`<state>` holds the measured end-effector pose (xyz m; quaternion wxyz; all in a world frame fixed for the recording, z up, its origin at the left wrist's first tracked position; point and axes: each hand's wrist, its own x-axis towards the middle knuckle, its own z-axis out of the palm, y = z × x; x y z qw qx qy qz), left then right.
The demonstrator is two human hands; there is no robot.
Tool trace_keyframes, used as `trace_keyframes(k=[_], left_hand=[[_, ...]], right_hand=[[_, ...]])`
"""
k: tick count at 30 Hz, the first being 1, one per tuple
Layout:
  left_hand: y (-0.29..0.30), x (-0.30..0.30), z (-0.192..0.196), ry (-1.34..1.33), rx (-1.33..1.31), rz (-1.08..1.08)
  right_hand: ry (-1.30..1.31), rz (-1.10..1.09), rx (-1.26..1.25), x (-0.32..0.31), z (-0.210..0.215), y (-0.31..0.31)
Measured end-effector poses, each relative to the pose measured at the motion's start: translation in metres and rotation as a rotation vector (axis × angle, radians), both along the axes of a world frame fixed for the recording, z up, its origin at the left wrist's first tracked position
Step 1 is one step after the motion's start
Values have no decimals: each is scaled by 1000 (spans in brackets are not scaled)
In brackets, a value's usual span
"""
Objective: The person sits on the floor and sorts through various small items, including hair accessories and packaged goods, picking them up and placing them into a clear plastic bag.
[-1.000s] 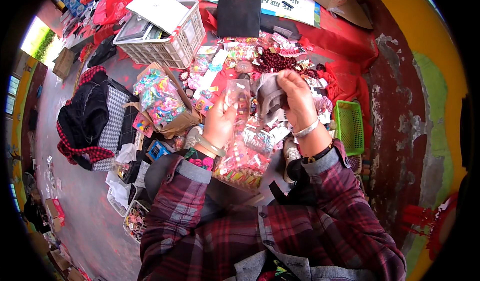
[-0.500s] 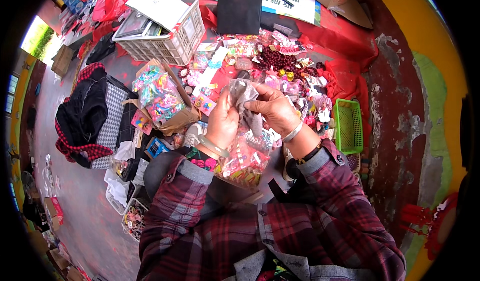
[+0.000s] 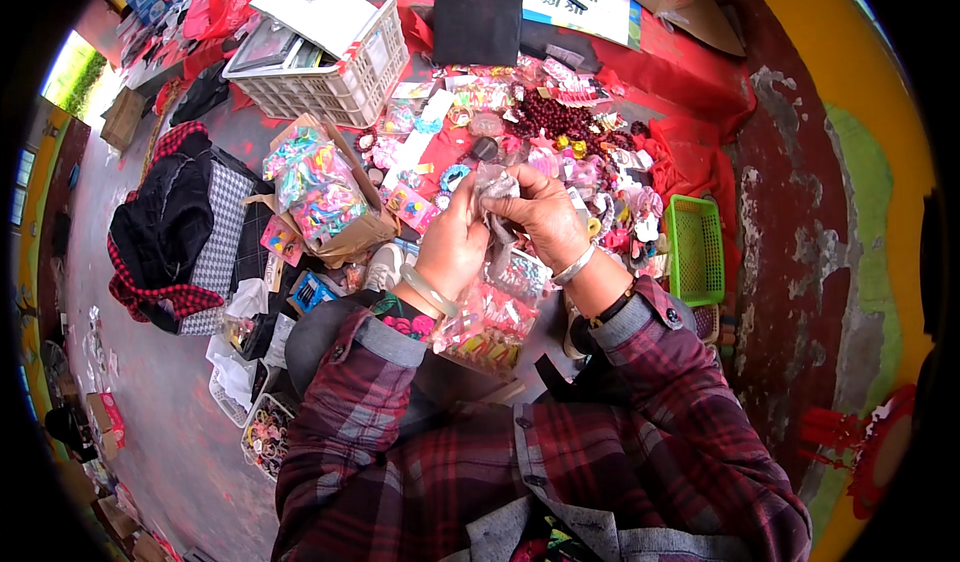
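Above a container of clear packets [image 3: 488, 327] with red, pink and yellow contents, both my hands work on a small crumpled grey cloth-like piece [image 3: 499, 188]. My left hand [image 3: 447, 250] pinches its left side, thumb pointing up. From the right, my right hand [image 3: 552, 224] grips the top and right edge between bent fingers and thumb. Part of the grey piece dangles between the palms; the fingers hide much of it, so its exact kind is unclear. Just beyond my hands lie a blue scrunchie-like ring [image 3: 454, 176] and a dark round item [image 3: 484, 149].
Left of my hands stands a cardboard box [image 3: 372, 224] full of colourful packets, with a white crate [image 3: 350, 97] behind. A green basket [image 3: 712, 287] stands at right. Dark red beads [image 3: 560, 122] and small accessories cover the red cloth ahead. A black jacket [image 3: 165, 227] lies far left.
The grey piece is more bunched up between my fingers, with less of it hanging down. My right hand has shifted slightly left and closer to my left hand.
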<state>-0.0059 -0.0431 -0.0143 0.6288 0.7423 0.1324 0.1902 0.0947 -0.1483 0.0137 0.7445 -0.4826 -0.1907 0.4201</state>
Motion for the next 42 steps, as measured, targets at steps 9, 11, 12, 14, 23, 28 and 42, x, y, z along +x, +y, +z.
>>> trace_keyframes(k=[9,11,12,14,23,28,42], left_hand=[[2,0,-2,12,4,-74],[1,-1,-2,2,17,-74],[0,-1,0,-4,22,-77],[-1,-1,5,-7,74,-81],[-3,-1,26,104,329,-72],[-4,0,34,139,363,-107],[49,-10,12,30,-819,-171]], right_hand=[[68,-123,80,-1,5,-2],[82,-147,123,-4,4,1],[103,-155,133,-4,4,0],[145,-170,152,-4,5,0],[249,-268,171,-9,17,0],[237,-269,152,-6,14,0],[4,-533,410,108,25,-55]])
